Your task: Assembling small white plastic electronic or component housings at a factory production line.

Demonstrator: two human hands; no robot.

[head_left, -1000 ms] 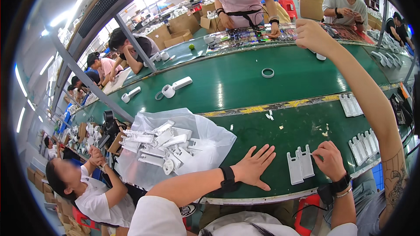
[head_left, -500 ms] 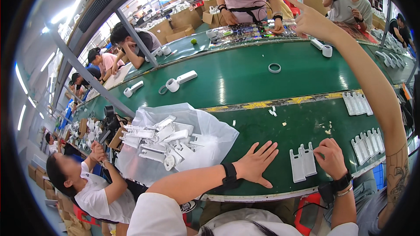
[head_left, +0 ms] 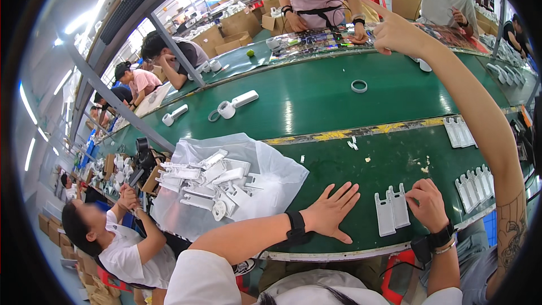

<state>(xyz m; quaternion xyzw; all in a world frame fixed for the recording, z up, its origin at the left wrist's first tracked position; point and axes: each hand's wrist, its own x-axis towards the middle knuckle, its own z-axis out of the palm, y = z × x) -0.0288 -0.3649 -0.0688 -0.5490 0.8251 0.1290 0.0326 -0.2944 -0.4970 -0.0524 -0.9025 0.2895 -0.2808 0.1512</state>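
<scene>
White plastic parts (head_left: 392, 213): 2 flat pieces with notched tops, lay side by side on the green belt (head_left: 316, 96) near its front edge, right between both hands.
Right hand (head_left: 429, 203): sat at the right edge of that pair, fingers curled in and pinching or just touching the nearer piece; couldn't really tell if it had a proper hold.
Left hand (head_left: 330, 212): lay palm down on the belt, fingers spread wide, held nothing, close to the left of the 2 pieces but not touching them.
Wrists: dark band on the left one (head_left: 295, 225), dark band plus a thin bracelet on the right one (head_left: 435, 243).
Clear plastic bag (head_left: 271, 175): spread open on the belt left of the left hand, with a loose heap of white moulded parts (head_left: 206, 183) on it.
Right side of belt: 2 more rows of white pieces, 1 near the front edge (head_left: 474, 183) and 1 further back (head_left: 458, 131).
Yellow stripe (head_left: 339, 134): ran across the belt's middle, with a few small white scraps (head_left: 353, 144) beside it.
Far half of belt: white ring (head_left: 359, 86), white handheld gadget with a round head (head_left: 237, 103), a smaller one (head_left: 174, 115) further left.
Other person's arm (head_left: 468, 101): reached in from the right edge, tattoo near the elbow, finger pointed across the belt.
Co-workers: several along the far side, 1 more seated low at the left (head_left: 113, 243).
</scene>
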